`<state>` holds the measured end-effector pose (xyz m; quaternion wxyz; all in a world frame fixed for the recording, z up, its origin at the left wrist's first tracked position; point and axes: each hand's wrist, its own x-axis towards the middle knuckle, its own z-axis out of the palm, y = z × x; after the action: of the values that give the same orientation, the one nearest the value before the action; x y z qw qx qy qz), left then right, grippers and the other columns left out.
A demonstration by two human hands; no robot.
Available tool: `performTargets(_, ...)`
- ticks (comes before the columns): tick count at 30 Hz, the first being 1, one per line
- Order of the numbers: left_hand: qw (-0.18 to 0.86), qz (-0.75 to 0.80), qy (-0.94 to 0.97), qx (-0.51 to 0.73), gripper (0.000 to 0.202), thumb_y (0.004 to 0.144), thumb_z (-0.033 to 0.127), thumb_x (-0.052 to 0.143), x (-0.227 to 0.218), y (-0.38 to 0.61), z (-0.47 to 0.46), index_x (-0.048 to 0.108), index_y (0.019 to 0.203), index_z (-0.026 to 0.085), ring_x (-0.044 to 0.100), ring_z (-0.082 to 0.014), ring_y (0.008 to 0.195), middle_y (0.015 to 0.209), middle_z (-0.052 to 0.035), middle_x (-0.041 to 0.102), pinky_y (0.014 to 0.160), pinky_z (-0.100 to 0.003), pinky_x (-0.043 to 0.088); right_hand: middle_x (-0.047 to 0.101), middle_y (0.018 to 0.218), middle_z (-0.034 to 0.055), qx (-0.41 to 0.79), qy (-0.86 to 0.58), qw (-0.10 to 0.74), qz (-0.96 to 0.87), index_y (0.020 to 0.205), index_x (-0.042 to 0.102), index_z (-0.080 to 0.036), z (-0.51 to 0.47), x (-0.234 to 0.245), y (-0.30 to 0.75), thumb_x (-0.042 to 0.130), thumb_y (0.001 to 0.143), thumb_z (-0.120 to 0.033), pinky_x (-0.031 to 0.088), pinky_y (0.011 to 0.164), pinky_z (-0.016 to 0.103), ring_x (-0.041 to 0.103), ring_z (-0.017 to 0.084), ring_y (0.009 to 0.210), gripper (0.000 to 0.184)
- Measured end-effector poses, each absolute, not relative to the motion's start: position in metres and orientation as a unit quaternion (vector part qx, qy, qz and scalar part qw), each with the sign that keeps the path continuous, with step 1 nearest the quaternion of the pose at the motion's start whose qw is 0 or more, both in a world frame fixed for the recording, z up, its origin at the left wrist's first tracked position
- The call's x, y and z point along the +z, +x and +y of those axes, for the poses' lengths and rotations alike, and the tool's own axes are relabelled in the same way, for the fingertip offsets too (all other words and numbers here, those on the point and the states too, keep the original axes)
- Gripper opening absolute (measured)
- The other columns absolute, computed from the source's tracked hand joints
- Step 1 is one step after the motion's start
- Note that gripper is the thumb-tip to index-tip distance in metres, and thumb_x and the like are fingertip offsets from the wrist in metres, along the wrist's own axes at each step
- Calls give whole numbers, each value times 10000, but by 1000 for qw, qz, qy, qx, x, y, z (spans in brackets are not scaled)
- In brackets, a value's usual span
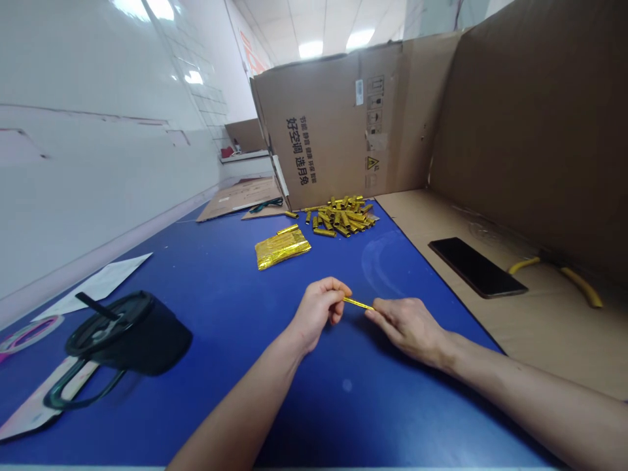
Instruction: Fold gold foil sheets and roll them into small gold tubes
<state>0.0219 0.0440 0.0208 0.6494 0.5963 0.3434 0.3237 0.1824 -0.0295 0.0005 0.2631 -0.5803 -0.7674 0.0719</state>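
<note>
Both hands pinch one thin gold foil strip [358, 303] just above the blue table [220, 307]. My left hand [318, 311] is closed on the strip's left end. My right hand [407, 326] pinches its right end with fingertips pressed together. Farther back lies a flat stack of gold foil sheets [282, 247]. Behind that sits a pile of several rolled gold foil pieces [343, 218].
A large cardboard box [353, 118] stands at the back, with cardboard walls and sheet to the right. A black phone [475, 266] and yellow-handled pliers [564, 269] lie on the cardboard. A dark lidded cup [130, 333], tape roll [29, 333] and white paper [98, 282] lie at left.
</note>
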Motion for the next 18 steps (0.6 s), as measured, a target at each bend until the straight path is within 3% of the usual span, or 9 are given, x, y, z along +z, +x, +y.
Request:
performTargets(2, 630, 350, 611, 329, 113, 641, 208, 483, 21, 21, 46, 492, 743, 161, 360, -59, 356, 441, 67, 430, 370, -168, 267, 446, 531, -34, 103, -588, 263, -758, 633, 463, -197, -29, 3, 182, 331, 869, -388, 268, 490, 240, 390, 101, 476, 331)
performTargets(5, 599, 316, 658, 328, 138, 646, 197, 470, 22, 19, 48, 482, 781, 168, 374, -64, 385, 456, 75, 427, 392, -168, 295, 466, 547, -30, 248, -571, 302, -722, 660, 482, -183, -28, 6, 183, 310, 868, -436, 296, 475, 216, 408, 95, 494, 371)
performTargets(9, 594, 273, 696, 297, 140, 670, 217, 496, 23, 18, 45, 490, 800, 163, 421, -69, 439, 504, 64, 444, 440, -178, 336, 415, 463, -59, 424, -515, 335, -666, 683, 500, -163, -26, 3, 182, 357, 832, -497, 244, 388, 195, 317, 71, 405, 393)
performTargets(13, 624, 283, 652, 325, 266, 702, 325, 555, 16, 25, 37, 480, 894, 157, 469, -77, 458, 558, 44, 500, 468, -195, 369, 346, 439, -83, 438, -509, 390, -630, 651, 463, -172, -25, -3, 179, 404, 805, -508, 195, 372, 198, 256, 61, 388, 374)
performTargets(18, 624, 304, 634, 341, 301, 654, 401, 629, 7, 37, 26, 491, 637, 135, 467, -77, 460, 503, 19, 508, 478, -198, 368, 319, 480, -78, 433, -487, 410, -638, 655, 489, -166, -26, -2, 177, 402, 815, -489, 189, 387, 208, 234, 62, 418, 371)
